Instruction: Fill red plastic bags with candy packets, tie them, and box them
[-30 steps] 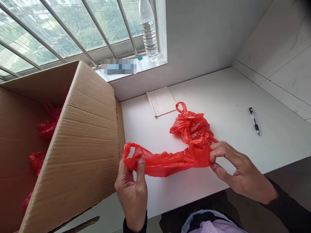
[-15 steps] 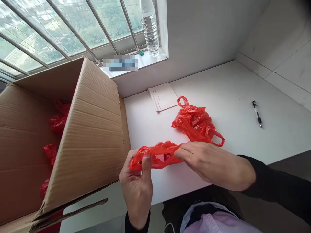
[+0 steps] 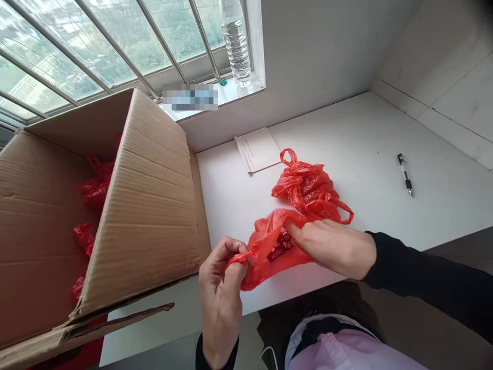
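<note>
A thin red plastic bag (image 3: 260, 264) is spread between my two hands over the front of the white table. My left hand (image 3: 222, 280) pinches its gathered left end between thumb and fingers. My right hand (image 3: 327, 241) reaches into the bag's mouth from the right, its fingertips hidden by the plastic. Inside the bag, just left of those fingers, lies a dark red packet (image 3: 281, 245) with light printed marks. Right behind, a second red plastic bag (image 3: 308, 187) rests on the table, filled and crumpled, with its two handle loops sticking out.
On the left stands a large open cardboard box (image 3: 150, 205) with several red bags (image 3: 96, 191) inside. A notebook (image 3: 260, 149) lies near the wall, a pen (image 3: 405, 174) at the right. A water bottle (image 3: 236, 51) stands on the sill by the barred window.
My right hand has gone from gripping the bag's rim to reaching inside it. The bag has opened wider and shifted right, showing more of the packet. My left hand has moved slightly right.
</note>
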Demonstrator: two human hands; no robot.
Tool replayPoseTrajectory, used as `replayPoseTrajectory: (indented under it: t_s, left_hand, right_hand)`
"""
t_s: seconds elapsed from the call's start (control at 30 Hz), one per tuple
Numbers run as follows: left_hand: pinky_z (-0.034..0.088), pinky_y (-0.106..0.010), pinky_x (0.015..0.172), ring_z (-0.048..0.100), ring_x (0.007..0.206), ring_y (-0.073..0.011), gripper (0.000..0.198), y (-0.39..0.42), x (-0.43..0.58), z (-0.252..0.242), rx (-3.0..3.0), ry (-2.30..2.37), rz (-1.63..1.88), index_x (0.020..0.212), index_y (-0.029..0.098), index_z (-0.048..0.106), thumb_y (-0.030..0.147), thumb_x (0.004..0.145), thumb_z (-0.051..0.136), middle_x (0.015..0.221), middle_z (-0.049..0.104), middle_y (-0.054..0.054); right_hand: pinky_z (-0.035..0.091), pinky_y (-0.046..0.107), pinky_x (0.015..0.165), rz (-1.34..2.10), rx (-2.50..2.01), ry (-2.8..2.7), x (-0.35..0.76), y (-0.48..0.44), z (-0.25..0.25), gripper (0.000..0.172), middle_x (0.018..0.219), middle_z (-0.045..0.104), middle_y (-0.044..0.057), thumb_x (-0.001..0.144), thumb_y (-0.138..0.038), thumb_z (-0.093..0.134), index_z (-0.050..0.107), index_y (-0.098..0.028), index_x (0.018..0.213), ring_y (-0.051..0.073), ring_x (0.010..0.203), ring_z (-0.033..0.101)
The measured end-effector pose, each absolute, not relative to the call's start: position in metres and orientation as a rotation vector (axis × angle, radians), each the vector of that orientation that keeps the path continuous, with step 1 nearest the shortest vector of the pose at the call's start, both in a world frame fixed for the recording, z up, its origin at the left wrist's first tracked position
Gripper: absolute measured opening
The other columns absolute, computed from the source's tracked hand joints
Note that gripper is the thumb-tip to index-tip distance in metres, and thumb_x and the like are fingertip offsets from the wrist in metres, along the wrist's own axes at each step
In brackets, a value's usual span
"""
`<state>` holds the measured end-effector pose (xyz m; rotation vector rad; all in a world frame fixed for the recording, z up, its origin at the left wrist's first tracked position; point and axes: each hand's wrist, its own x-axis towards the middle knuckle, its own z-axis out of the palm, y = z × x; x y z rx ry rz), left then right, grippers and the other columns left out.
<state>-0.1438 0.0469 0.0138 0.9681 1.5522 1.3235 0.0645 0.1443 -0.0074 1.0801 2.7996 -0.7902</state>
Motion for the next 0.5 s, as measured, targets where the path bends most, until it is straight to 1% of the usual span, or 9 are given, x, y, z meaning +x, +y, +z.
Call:
replayPoseTrajectory:
  t_s: [0.1, 0.17, 0.2, 0.27, 0.33, 0.37, 0.4, 0.43, 0.5]
  left_hand:
    - [0.028, -0.024, 0.048, 0.031, 0.053, -0.0116, 0.017, 0.043, -0.146, 0.011, 0.973, 1.564, 1.273, 0.076, 0.022, 0.058, 0.032, 0.089, 0.060, 0.063, 0.042, 0.003]
    - [0.029, -0.025, 0.050, 0.031, 0.056, -0.0127, 0.027, 0.042, -0.147, 0.009, 0.987, 1.579, 1.268, 0.069, 0.021, 0.053, 0.033, 0.092, 0.059, 0.063, 0.038, 0.003]
    - [0.030, -0.026, 0.051, 0.031, 0.057, -0.0132, 0.031, 0.042, -0.146, 0.008, 0.989, 1.587, 1.286, 0.066, 0.021, 0.050, 0.033, 0.093, 0.060, 0.064, 0.038, 0.002]
    - [0.037, -0.026, 0.057, 0.040, 0.063, -0.0148, 0.029, 0.045, -0.144, 0.007, 0.986, 1.589, 1.382, 0.066, 0.021, 0.054, 0.030, 0.093, 0.061, 0.067, 0.045, 0.000]
    - [0.046, -0.026, 0.068, 0.049, 0.074, -0.0167, 0.017, 0.048, -0.141, 0.006, 0.968, 1.561, 1.524, 0.075, 0.022, 0.065, 0.026, 0.091, 0.062, 0.077, 0.056, -0.001]
    - [0.048, -0.028, 0.075, 0.052, 0.078, -0.0176, 0.014, 0.050, -0.140, 0.006, 0.958, 1.541, 1.582, 0.078, 0.023, 0.068, 0.025, 0.091, 0.062, 0.080, 0.059, -0.001]
    - [0.049, -0.029, 0.080, 0.053, 0.080, -0.0180, 0.013, 0.051, -0.139, 0.006, 0.954, 1.520, 1.618, 0.080, 0.024, 0.070, 0.024, 0.091, 0.062, 0.078, 0.060, -0.001]
    - [0.049, -0.030, 0.080, 0.053, 0.077, -0.0176, 0.013, 0.051, -0.138, 0.005, 0.950, 1.498, 1.632, 0.082, 0.025, 0.071, 0.023, 0.091, 0.061, 0.072, 0.057, 0.000]
    - [0.047, -0.028, 0.071, 0.047, 0.064, -0.0152, 0.013, 0.050, -0.138, 0.004, 0.929, 1.471, 1.611, 0.091, 0.026, 0.073, 0.023, 0.093, 0.061, 0.060, 0.047, 0.003]
  right_hand:
    - [0.026, 0.033, 0.045, -0.723, 1.024, 2.772, 0.060, 0.146, -0.004, 0.048, 0.066, 0.061, 0.000, 0.075, -0.002, 0.053, 0.056, -0.019, 0.120, 0.022, 0.050, 0.057]
    - [0.028, 0.033, 0.045, -0.714, 0.968, 2.824, 0.054, 0.143, -0.006, 0.055, 0.071, 0.066, 0.002, 0.074, -0.001, 0.056, 0.056, -0.017, 0.126, 0.024, 0.055, 0.061]
    - [0.031, 0.033, 0.046, -0.696, 0.934, 2.842, 0.049, 0.142, -0.009, 0.055, 0.072, 0.067, 0.002, 0.074, 0.000, 0.058, 0.058, -0.017, 0.126, 0.024, 0.057, 0.062]
    - [0.038, 0.033, 0.051, -0.643, 0.904, 2.852, 0.037, 0.139, -0.022, 0.043, 0.075, 0.071, 0.004, 0.077, 0.001, 0.057, 0.065, -0.017, 0.116, 0.023, 0.062, 0.064]
    - [0.046, 0.033, 0.063, -0.591, 0.948, 2.842, 0.025, 0.140, -0.037, 0.027, 0.080, 0.073, 0.007, 0.084, 0.000, 0.056, 0.069, -0.018, 0.098, 0.023, 0.071, 0.067]
    - [0.048, 0.034, 0.070, -0.570, 0.990, 2.841, 0.020, 0.141, -0.044, 0.023, 0.085, 0.074, 0.009, 0.086, -0.001, 0.055, 0.069, -0.019, 0.092, 0.025, 0.078, 0.069]
    - [0.049, 0.035, 0.076, -0.557, 1.021, 2.843, 0.018, 0.142, -0.049, 0.021, 0.091, 0.075, 0.011, 0.087, -0.002, 0.055, 0.068, -0.019, 0.088, 0.026, 0.086, 0.070]
    - [0.049, 0.036, 0.080, -0.549, 1.035, 2.845, 0.017, 0.143, -0.051, 0.020, 0.095, 0.075, 0.012, 0.088, -0.002, 0.056, 0.068, -0.018, 0.086, 0.027, 0.091, 0.070]
    - [0.048, 0.034, 0.075, -0.550, 1.022, 2.842, 0.020, 0.145, -0.050, 0.020, 0.093, 0.075, 0.012, 0.086, 0.000, 0.057, 0.067, -0.018, 0.086, 0.026, 0.087, 0.071]
